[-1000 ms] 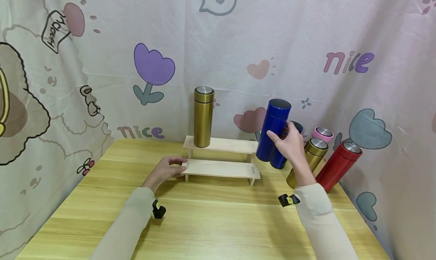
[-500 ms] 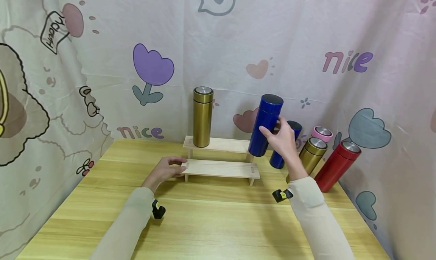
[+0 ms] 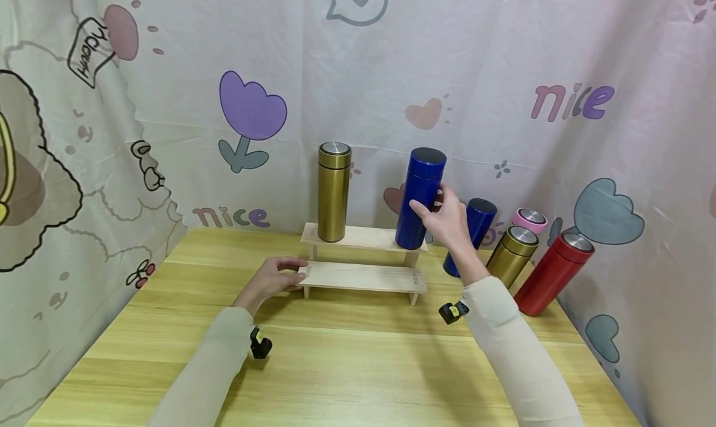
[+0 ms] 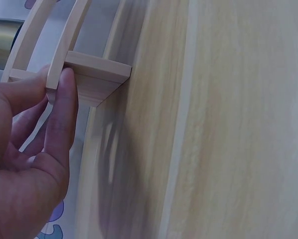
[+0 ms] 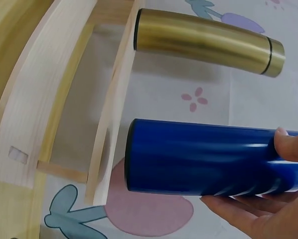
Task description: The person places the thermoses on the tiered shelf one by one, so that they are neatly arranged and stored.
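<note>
A blue thermos (image 3: 419,197) is gripped by my right hand (image 3: 447,219), thumb on its near side and fingers behind it. It tilts slightly over the right end of the upper shelf of a two-step wooden stand (image 3: 363,276). In the right wrist view a small gap shows between the base of the blue thermos (image 5: 204,157) and the shelf. My left hand (image 3: 272,282) pinches the left end of the lower step between thumb and fingers, as the left wrist view shows. A gold thermos (image 3: 334,194) stands upright on the upper shelf's left part.
To the right of the stand, a second blue thermos (image 3: 480,222), a pink-lidded one (image 3: 530,220), another gold thermos (image 3: 511,253) and a red thermos (image 3: 554,275) stand on the wooden table (image 3: 358,365). A printed curtain (image 3: 358,91) hangs behind.
My right hand has carried the blue thermos left, from beside the second blue one to over the upper shelf's right end. The left hand stays on the lower step.
</note>
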`<action>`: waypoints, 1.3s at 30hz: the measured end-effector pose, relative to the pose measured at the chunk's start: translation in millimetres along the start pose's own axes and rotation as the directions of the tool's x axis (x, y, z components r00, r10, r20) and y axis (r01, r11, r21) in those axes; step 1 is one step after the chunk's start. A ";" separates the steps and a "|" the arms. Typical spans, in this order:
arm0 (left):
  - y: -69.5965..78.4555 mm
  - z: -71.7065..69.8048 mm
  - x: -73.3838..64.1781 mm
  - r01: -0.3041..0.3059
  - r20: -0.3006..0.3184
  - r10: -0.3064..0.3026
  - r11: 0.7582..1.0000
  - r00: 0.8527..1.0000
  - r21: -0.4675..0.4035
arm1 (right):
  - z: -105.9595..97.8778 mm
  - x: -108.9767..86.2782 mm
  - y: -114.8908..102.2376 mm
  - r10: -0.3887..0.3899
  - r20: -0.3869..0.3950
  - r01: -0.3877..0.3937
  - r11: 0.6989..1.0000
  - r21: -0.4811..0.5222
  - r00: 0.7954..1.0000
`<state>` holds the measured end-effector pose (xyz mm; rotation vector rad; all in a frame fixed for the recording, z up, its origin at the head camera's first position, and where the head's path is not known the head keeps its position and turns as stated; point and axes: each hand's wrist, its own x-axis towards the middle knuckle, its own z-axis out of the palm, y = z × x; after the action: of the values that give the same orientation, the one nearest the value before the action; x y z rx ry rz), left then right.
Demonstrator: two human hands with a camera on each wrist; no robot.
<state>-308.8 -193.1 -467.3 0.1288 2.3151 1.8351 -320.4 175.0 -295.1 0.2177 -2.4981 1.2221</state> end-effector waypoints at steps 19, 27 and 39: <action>-0.7 0.7 2.0 0.000 -0.009 -0.001 1.000 1.000 -0.011 | 25.9 8.8 -18.0 -0.037 0.014 0.037 0.999 0.023 0.999; -2.3 -0.2 1.3 0.005 -0.011 -0.005 1.000 1.000 -0.019 | 35.6 13.4 -21.5 -0.043 0.027 0.041 0.996 0.078 0.999; -1.8 0.0 2.2 0.005 -0.010 -0.006 1.000 1.000 -0.020 | 46.1 21.7 -28.6 -0.038 0.028 0.037 0.998 0.055 0.999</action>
<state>-310.9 -193.1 -469.3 0.1110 2.3011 1.8594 -343.5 121.5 -292.1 0.2968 -2.4753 1.2819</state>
